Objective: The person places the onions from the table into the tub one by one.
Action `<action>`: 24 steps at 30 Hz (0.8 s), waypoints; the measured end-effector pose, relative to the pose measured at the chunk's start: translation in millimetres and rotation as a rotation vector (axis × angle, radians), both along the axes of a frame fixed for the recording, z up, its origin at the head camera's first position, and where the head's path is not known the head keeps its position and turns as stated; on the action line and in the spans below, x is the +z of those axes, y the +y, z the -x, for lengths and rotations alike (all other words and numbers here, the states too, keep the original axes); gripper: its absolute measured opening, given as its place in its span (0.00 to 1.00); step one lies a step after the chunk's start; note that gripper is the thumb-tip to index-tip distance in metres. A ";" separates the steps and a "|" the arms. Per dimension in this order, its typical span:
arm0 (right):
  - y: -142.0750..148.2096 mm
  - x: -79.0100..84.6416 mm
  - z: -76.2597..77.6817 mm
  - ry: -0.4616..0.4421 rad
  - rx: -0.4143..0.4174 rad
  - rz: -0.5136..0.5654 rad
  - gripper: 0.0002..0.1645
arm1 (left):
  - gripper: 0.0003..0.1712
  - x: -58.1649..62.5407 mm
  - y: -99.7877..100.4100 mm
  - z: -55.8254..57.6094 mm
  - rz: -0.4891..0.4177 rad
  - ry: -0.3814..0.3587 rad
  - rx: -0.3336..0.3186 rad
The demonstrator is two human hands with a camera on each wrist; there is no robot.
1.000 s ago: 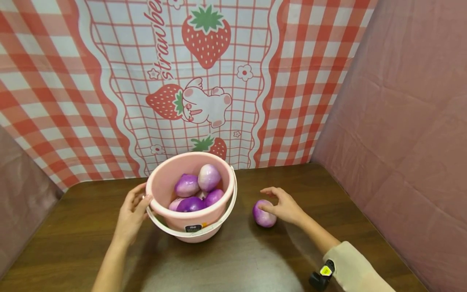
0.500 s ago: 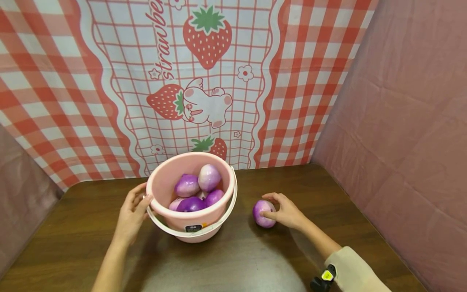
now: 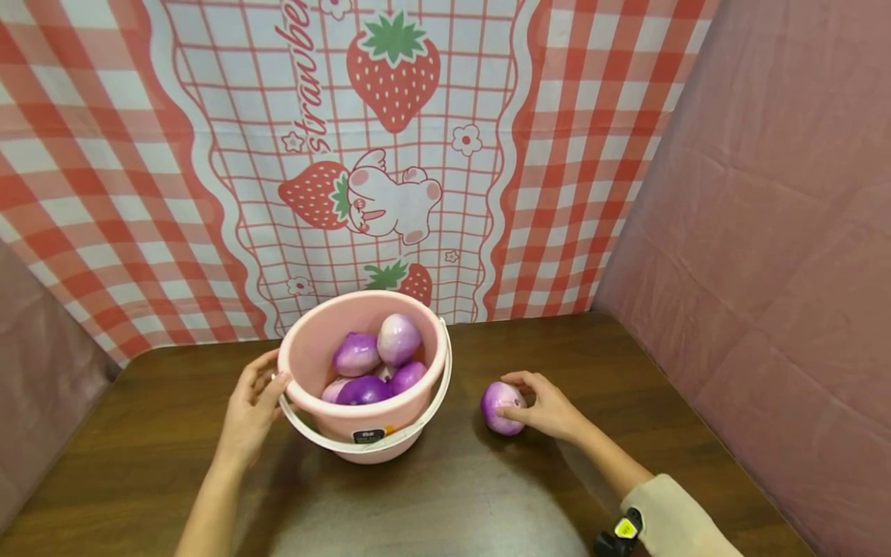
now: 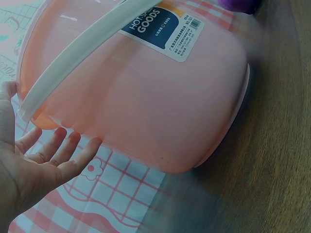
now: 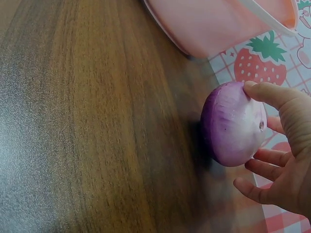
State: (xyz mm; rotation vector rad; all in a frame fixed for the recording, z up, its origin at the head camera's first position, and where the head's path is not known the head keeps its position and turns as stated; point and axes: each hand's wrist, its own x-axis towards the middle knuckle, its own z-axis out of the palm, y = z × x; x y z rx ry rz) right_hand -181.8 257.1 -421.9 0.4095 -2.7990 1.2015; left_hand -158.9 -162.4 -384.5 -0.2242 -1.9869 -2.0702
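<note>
A red onion [image 3: 503, 408] is on the table to the right of the pink bucket [image 3: 369, 422]. My right hand [image 3: 546, 406] holds it, thumb on one side and fingertips on the other, as the right wrist view shows with the onion [image 5: 234, 125]. Its root end faces the palm. My left hand [image 3: 250, 402] rests against the bucket's left side, thumb at the rim; in the left wrist view, its relaxed fingers [image 4: 73, 145] touch the outer wall below the handle joint. Several more red onions [image 3: 365, 390] lie inside the bucket.
The bucket's white handle [image 3: 376, 447] hangs down over its front. A strawberry-print cloth [image 3: 390, 193] covers the wall behind the dark wooden table [image 3: 445, 503]. Pink cloth [image 3: 759, 255] hangs along the right side.
The right hand has lowered slightly and drawn its thumb and fingers in around the onion. The onion has turned a little, showing its root end. The left hand and bucket have stayed put.
</note>
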 end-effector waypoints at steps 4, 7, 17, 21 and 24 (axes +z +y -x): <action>0.5 -0.4 -0.6 -0.008 0.007 -0.002 0.32 | 0.18 -0.1 -0.1 -0.1 0.006 -0.005 0.004; 0.5 -1.2 -1.1 -0.023 0.008 0.000 0.34 | 0.18 -0.1 -0.3 -0.4 0.003 -0.006 0.004; -1.9 -5.9 -0.5 -0.038 0.039 -0.003 0.42 | 0.18 0.0 0.0 -0.8 -0.014 0.003 -0.007; -2.7 -6.2 -0.4 -0.024 0.044 0.000 0.41 | 0.18 0.4 0.2 -1.1 -0.021 0.006 -0.010; -2.9 -5.4 -0.6 -0.011 0.039 -0.003 0.40 | 0.18 0.7 0.4 -1.0 -0.017 0.004 -0.007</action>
